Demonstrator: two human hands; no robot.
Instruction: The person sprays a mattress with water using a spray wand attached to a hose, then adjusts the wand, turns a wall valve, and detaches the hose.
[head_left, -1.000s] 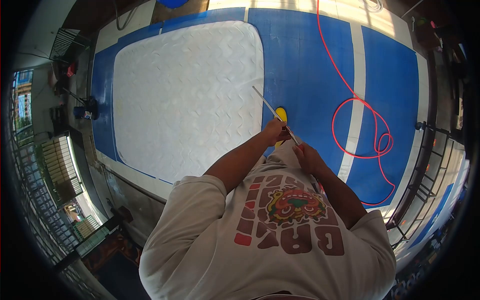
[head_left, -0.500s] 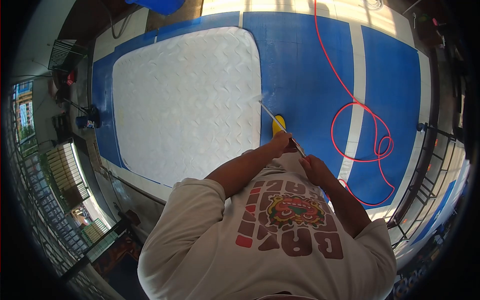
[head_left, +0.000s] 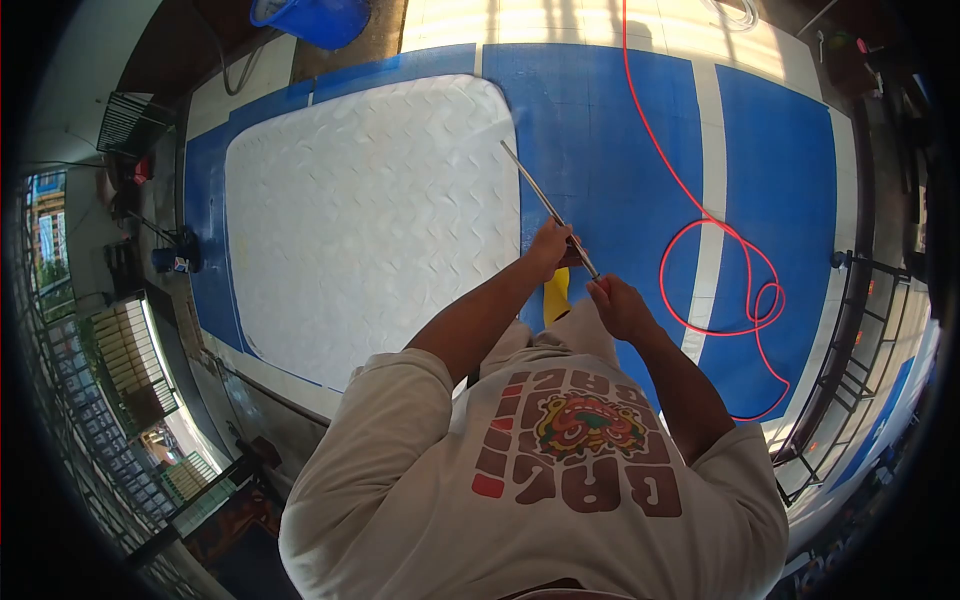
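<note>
A slim metal spray lance (head_left: 532,182) slants up and left from my body, its tip above the right edge of a white quilted mattress (head_left: 370,220). My left hand (head_left: 552,250) is closed around the lance partway along. My right hand (head_left: 618,305) is wrapped around its rear end, where the fingers hide the handle. No spray shows at the tip. The mattress lies flat, its surface covered in a zigzag pattern. Just below my left hand, a yellow boot (head_left: 557,295) is partly hidden.
A red hose (head_left: 665,255) lies in loops on the blue floor (head_left: 610,130) to the right. At the top left stands a blue tub (head_left: 325,22). Metal railings (head_left: 860,350) run along the right side, and a dark blue object (head_left: 175,258) sits left of the mattress.
Both hands and the lance have moved forward, and the lance is raised more steeply. The mist seen at its tip before is no longer visible. More of the blue tub shows.
</note>
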